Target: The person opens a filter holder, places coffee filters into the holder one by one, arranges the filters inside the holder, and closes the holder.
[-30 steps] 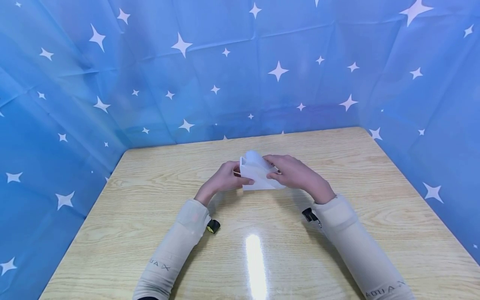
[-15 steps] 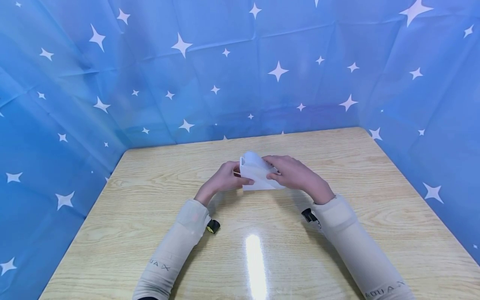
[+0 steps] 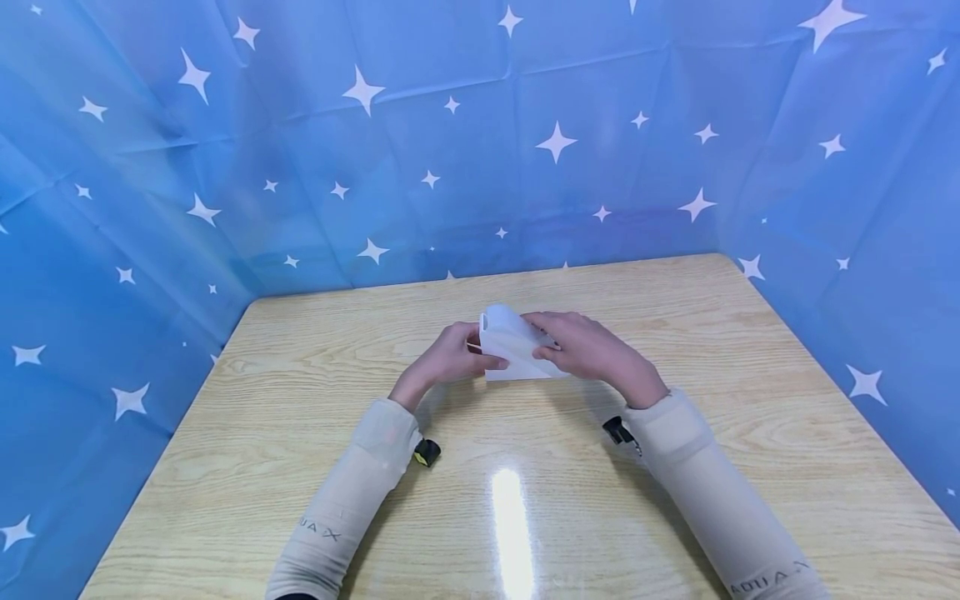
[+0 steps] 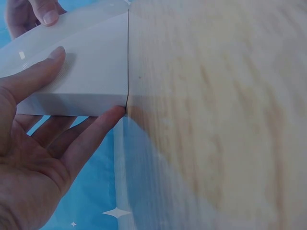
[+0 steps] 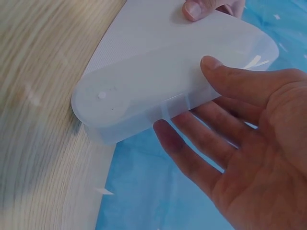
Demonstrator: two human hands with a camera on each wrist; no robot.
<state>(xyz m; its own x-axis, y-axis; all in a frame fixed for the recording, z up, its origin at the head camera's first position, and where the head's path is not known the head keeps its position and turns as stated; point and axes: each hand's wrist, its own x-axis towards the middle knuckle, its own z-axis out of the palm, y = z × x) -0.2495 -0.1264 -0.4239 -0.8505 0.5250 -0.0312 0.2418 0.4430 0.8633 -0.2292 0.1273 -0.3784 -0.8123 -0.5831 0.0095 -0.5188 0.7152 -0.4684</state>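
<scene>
A flat white box [image 3: 517, 365] with a translucent rounded cover [image 5: 153, 84] is held at the far middle of the table. In the head view, my left hand [image 3: 450, 354] grips the left end of the box. The left wrist view shows that thumb on the white face [image 4: 100, 57] and the fingers along the side. My right hand [image 3: 592, 346] holds the cover from the right. Its thumb presses the translucent face in the right wrist view, with the fingers against the cover's side wall. A small round spot, perhaps a pivot, shows near one end of the cover.
The wood-grain table [image 3: 300, 433] spreads around both arms. Behind it and at both sides hangs a blue cloth [image 3: 450, 150] with white stars. Small black devices [image 3: 618, 430] sit at both wrists. A bright reflection lies on the front of the tabletop.
The translucent cover has swung slightly left and down, closing toward the white box. My right hand has shifted a little left with it; the left hand stays in place.
</scene>
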